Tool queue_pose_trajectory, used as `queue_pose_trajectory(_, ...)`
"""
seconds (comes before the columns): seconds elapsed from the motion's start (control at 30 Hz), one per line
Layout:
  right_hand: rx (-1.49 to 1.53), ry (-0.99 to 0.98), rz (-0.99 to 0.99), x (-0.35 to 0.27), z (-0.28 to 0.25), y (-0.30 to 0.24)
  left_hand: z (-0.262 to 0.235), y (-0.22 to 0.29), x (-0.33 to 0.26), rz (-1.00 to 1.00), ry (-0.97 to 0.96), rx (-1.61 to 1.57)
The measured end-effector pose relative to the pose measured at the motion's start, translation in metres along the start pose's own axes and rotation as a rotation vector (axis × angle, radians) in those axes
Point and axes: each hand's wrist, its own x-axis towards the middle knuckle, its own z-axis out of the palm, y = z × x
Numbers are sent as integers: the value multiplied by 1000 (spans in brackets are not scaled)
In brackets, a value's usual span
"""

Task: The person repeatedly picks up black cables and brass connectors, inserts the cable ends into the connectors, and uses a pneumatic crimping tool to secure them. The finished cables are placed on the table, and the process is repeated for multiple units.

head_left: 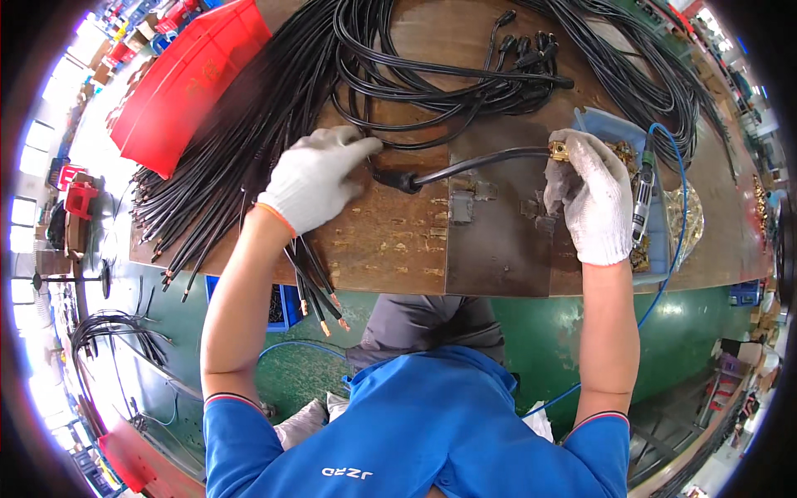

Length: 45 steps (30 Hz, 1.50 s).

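Note:
My right hand (591, 187), in a white knit glove with greyed fingertips, pinches a small brass terminal (559, 151). The bare end of a black cable (490, 158) meets this terminal. From there the cable bends left to a thick black connector (400, 179) lying on the worn table. My left hand (314, 176), gloved too, is just left of that connector. Its index finger is stretched out and its thumb is apart from it, slightly blurred. Beneath and beside this hand runs a large bundle of black cables (282, 91), several with copper ends over the table edge.
A red plastic bin (187, 83) stands at the far left. Beside my right hand is a light blue tray (657, 257) with brass parts, and a pen-shaped tool (642, 199) on a blue hose. More coiled black cables (448, 91) cover the far side. A dark metal plate (498, 257) lies at the front.

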Motion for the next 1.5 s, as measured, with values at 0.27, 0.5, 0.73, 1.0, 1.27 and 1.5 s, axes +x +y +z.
queue_pose_trajectory(0.27,-133,10,-18,-39,6,-7,27,48,6,245,231,-309)
queue_pose_trajectory(0.5,-307,-151,-117,-72,15,-9,3,93,-11,133,99,-567)
queue_pose_trajectory(0.73,-403,-232,-369,-75,21,-4,8,92,-17,291,187,-549)
queue_pose_trajectory(1.0,-449,-323,-419,-80,16,-8,4,103,-33,-24,54,-798)
queue_pose_trajectory(1.27,-514,-345,-545,-84,18,-7,26,98,-36,-62,162,-874)
queue_pose_trajectory(1.5,-466,-297,-526,-87,15,0,7,99,-23,246,100,-599)
